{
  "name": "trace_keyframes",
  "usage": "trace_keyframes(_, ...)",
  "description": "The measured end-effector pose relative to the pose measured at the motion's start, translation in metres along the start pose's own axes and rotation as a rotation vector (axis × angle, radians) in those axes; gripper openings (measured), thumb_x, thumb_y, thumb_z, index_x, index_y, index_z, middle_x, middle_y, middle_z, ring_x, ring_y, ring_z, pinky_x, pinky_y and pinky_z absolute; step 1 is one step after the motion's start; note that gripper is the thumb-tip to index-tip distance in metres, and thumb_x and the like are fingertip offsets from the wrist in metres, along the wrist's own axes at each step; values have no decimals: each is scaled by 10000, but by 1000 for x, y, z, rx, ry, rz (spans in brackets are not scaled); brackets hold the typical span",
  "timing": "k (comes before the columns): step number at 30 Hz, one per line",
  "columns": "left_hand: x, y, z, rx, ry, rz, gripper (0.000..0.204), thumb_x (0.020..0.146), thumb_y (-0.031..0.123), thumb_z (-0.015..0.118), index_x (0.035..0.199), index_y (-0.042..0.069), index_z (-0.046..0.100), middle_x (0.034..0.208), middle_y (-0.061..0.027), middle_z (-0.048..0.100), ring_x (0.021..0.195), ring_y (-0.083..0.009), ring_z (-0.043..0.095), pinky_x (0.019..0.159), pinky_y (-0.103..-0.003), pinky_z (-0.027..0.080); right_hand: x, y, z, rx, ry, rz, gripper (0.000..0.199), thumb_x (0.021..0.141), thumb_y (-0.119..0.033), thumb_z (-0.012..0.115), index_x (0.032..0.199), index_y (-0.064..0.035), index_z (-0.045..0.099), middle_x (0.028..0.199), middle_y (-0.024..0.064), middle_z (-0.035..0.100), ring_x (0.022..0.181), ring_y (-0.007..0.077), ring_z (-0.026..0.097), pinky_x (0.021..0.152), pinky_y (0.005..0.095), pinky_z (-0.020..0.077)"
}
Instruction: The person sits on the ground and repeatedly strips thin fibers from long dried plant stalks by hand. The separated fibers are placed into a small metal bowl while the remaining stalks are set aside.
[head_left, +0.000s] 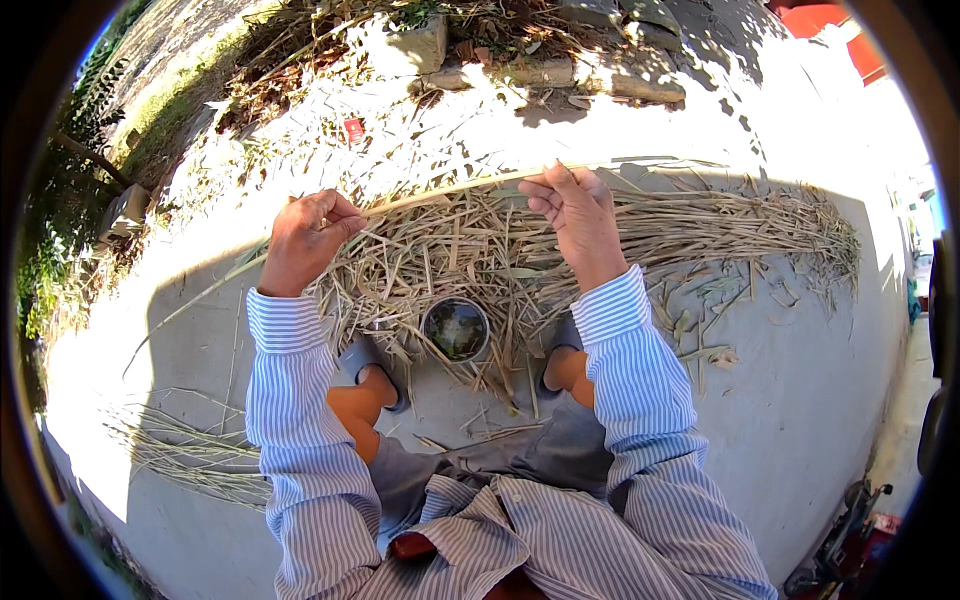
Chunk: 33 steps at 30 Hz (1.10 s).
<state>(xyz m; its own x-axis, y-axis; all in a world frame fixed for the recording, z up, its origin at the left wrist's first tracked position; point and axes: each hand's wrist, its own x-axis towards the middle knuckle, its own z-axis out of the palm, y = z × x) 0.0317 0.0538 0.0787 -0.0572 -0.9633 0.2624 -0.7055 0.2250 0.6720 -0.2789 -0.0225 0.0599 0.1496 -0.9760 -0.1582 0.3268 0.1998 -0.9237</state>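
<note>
Left hand (308, 238) fisted around a long pale reed strip (440, 195), right hand (575, 215) pinching same strip further along; strip spans above dry stalk pile (700, 225) on concrete floor, bowl (456, 328) between feet. Looks like stripping step; next likely needs steady pull.

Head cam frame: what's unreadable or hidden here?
- Head view: left hand is fisted around the long strip; how its fingertips sit on the strip is hidden.
- Right hand: seen from the back, so its pinch on the strip is hidden.
- Small bowl: dark contents in shadow, not identifiable.
- Feet: slippers partly covered by dry stalks.
- Red object: too small to tell.
</note>
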Motion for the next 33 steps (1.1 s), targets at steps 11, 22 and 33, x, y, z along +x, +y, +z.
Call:
trace_keyframes(11,17,38,71,-229,165,53,120,748,39,737,861,26,700,709,-94,673,624,-161,630,587,-282,491,-10,27,40,92,-209,120,315,890,-283,676,1017,-1,622,923,106,688,818,167,676,720,274,542)
trace_keyframes(22,10,-30,-10,-366,728,-86,126,852,128,712,861,30,634,842,-63,700,772,-126,646,714,-249,485,-6,17,17,-94,-150,149,395,897,-256,667,1105,67,573,922,139,676,842,189,682,698,260,561)
trace_keyframes(33,-8,-40,-56,769,898,35,128,780,161,748,826,88,653,792,-52,682,730,-223,626,622,-343,496,0,17,13,-107,22,135,423,904,-221,657,1172,85,541,941,128,670,847,186,682,670,243,544)
